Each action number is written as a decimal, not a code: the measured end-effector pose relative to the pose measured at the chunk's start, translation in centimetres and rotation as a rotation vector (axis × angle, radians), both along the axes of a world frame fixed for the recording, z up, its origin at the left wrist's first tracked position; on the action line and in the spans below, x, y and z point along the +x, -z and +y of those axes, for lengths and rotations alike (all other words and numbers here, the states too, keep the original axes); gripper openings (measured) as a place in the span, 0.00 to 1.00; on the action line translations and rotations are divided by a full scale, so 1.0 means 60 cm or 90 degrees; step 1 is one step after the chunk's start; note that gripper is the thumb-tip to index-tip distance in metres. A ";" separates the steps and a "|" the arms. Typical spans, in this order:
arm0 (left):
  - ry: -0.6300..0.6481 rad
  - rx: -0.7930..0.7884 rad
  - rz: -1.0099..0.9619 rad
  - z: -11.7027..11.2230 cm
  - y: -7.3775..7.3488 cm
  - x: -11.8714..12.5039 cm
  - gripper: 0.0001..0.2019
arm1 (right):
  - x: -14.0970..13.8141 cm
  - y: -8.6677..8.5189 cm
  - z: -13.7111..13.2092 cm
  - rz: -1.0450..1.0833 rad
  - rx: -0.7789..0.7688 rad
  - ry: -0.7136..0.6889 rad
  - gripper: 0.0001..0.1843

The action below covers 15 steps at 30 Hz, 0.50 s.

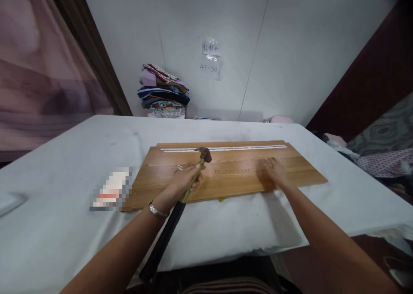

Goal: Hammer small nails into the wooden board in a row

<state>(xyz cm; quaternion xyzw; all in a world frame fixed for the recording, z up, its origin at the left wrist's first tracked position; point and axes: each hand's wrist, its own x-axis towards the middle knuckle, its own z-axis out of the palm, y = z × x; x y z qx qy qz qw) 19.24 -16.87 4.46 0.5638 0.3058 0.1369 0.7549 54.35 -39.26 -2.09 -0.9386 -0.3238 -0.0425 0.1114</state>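
My left hand is closed around the handle of a claw hammer, whose rusty head points away from me over a wooden board. The dark grip slants back past the board's near edge. Beside that hand, several shiny nails lie on the wood. My right hand is down at the right part of the board with its fingers curled together; whatever they hold, if anything, is hidden. Between both hands runs a row of small dark marks, too small to make out. Two white strips lie along the far edge.
A white-covered table carries the board. A pixelated flat object lies to its left. Folded clothes are stacked by the wall, under paper notes. A pink curtain hangs at left; cloth is heaped at right.
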 end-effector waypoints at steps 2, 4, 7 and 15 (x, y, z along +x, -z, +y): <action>0.023 -0.021 0.013 -0.008 -0.001 0.000 0.24 | 0.009 0.005 -0.005 0.023 -0.042 0.050 0.29; 0.030 -0.049 0.033 -0.015 -0.004 0.003 0.23 | 0.004 0.015 -0.005 0.038 -0.071 0.081 0.31; 0.022 -0.082 0.067 -0.024 -0.015 0.011 0.20 | -0.008 0.029 0.000 0.042 -0.105 0.099 0.34; 0.010 -0.079 0.112 -0.029 -0.039 0.022 0.15 | -0.014 0.033 -0.001 0.045 -0.099 0.093 0.35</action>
